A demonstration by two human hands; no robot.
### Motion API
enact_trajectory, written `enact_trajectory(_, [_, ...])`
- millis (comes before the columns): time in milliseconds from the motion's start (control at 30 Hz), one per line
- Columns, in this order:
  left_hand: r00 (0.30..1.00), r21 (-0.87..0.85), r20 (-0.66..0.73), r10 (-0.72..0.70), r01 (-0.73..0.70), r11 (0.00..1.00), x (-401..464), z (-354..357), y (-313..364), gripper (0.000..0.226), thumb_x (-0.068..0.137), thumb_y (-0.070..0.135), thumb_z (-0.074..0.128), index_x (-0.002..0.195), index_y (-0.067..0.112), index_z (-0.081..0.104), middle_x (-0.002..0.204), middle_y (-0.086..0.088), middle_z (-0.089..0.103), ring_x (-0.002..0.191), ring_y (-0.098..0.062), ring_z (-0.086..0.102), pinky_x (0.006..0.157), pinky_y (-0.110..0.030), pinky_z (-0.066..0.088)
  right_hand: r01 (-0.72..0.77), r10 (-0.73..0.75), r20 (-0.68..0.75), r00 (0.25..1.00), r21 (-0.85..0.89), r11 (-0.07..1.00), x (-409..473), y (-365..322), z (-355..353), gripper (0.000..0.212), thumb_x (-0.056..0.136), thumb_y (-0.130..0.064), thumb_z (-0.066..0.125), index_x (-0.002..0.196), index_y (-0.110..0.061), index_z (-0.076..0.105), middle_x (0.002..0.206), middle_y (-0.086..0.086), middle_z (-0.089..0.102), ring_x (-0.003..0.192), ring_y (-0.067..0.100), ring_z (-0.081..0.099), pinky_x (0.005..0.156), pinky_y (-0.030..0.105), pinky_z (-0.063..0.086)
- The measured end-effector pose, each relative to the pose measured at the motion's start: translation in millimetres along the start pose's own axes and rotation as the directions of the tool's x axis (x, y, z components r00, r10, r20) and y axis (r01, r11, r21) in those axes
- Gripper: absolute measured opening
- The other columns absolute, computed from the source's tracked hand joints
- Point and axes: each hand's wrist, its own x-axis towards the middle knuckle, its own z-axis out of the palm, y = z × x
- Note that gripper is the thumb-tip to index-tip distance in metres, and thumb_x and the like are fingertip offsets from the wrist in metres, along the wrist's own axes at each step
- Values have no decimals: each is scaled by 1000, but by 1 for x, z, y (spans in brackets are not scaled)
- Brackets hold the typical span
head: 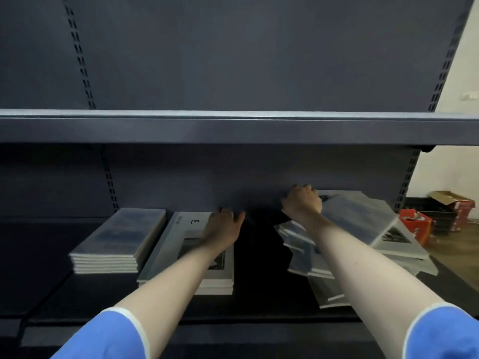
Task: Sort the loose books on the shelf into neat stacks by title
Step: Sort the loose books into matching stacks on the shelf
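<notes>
- Reaching in from the near edge, two bare forearms in blue sleeves (111, 335) stretch over the lower shelf (259, 288), which carries all the books.
- Nearest on the right, the loose pile (324, 294) sprawls at odd angles, some books fanned out and overhanging one another, lowest ones close to the shelf's front lip.
- Left of centre, the white-cover stack (181, 255) sits squared; the left hand (224, 229) rests flat on top with fingers spread and relaxed, gripping nothing.
- Further left, just beside that stack, the blue-cover stack (116, 242) looks tidy and complete enough; nothing touches it.
- Deeper in, the right hand (303, 202) has its fingers curled over the far edge of a glossy tilted book (360, 216) atop the loose pile. The picture is blurred there, so the exact hold is unclear, but it appears to grip that book.
- My judgement: two titles are already stacked and the heap on the right remains to be sorted.
- Risk: pulling the top book free may drag the slippery covers beneath, sending the fanned lower books off the front lip.
- Risk: covers look alike in dim light, so a book may land on the wrong stack.
- Beyond the shelf's right end, red boxes (417, 226) stand on the wooden floor (456, 255), well apart from the work.
</notes>
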Motion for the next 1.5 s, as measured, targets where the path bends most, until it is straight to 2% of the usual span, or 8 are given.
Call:
enact_trajectory(233, [983,24,158,99,-104,994,-3,21,57,58,100,44,32,144,8,33,150,-12,33,137,-28,32,108,-33,28,-136,133,-52,990,-44,990,-6,63,-20,48,99,-28,41,140,-4,41,145,17,37,132,33,36,106,38,34])
enact_trajectory(433, [954,35,270,131,-146,989,-11,47,93,52,98,48,31,115,6,56,125,-14,56,111,-29,53,85,-32,41,-250,244,-72,967,-98,963,-19,113,-26,52,99,-33,36,140,-2,41,145,19,38,132,35,38,106,39,33])
enact_trajectory(600, [961,29,262,88,-99,995,-10,63,102,61,92,57,35,115,6,60,118,-15,61,106,-33,58,88,-38,49,-333,326,-79,942,-116,936,-24,139,-30,54,100,-39,33,141,-5,41,145,18,38,131,34,38,105,37,33])
enact_trajectory(833, [982,29,189,31,-37,999,-11,54,115,61,83,56,59,123,10,54,129,-11,55,119,-31,51,94,-38,46,-294,293,36,956,52,954,-21,162,-31,64,90,-49,43,134,-4,48,136,20,48,123,34,47,98,37,40])
enact_trajectory(967, [950,-124,312,-7,48,991,-10,47,123,66,77,43,73,126,6,49,130,-9,54,116,-25,53,82,-28,43,-296,297,-18,955,55,954,-23,165,-28,71,90,-58,42,132,-2,49,132,20,51,120,34,50,96,36,41])
enact_trajectory(1067, [880,-177,474,0,95,980,-12,41,127,59,75,39,76,120,8,55,104,-7,62,90,-18,58,59,-23,37,-291,288,-79,954,-29,956,-23,159,-26,68,93,-56,39,133,-3,50,134,19,50,121,34,48,97,35,38])
enact_trajectory(1167, [805,-114,591,-49,143,983,-14,42,126,32,76,45,72,80,19,54,65,1,50,54,-9,42,49,-20,29,-299,291,-120,949,-56,953,-21,152,-25,66,92,-56,42,131,-4,53,134,19,49,122,34,45,97,35,35])
enact_trajectory(1500, [822,-420,569,-5,296,858,-22,53,119,24,84,37,68,86,16,57,65,4,60,34,3,54,37,-12,37,-257,269,-104,957,117,959,-17,141,-21,62,89,-49,51,128,-2,52,130,19,50,119,34,48,96,35,40])
